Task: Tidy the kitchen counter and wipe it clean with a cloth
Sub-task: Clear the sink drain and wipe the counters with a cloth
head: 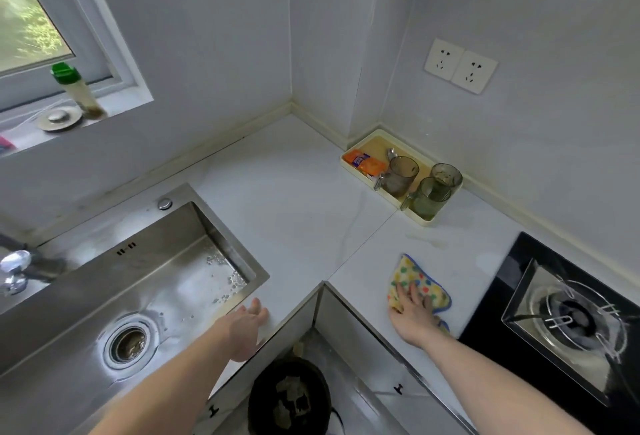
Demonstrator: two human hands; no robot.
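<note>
A yellow cloth with coloured dots and a blue edge [414, 277] lies flat on the white counter [294, 199], left of the hob. My right hand [414, 315] presses down on the cloth's near part with fingers spread. My left hand [247, 329] rests with straight fingers on the counter's front edge, between the sink and the inner corner, holding nothing. A cream tray [424, 220] stands against the right wall with three greenish glass mugs [401, 175] and an orange packet [365, 161] in it.
A steel sink [138, 279] with a drain fills the left, its tap [15, 270] at the far left. A black gas hob [571, 317] is on the right. A green-capped bottle [78, 92] and a sink plug stand on the windowsill. A dark bin [289, 396] sits on the floor below.
</note>
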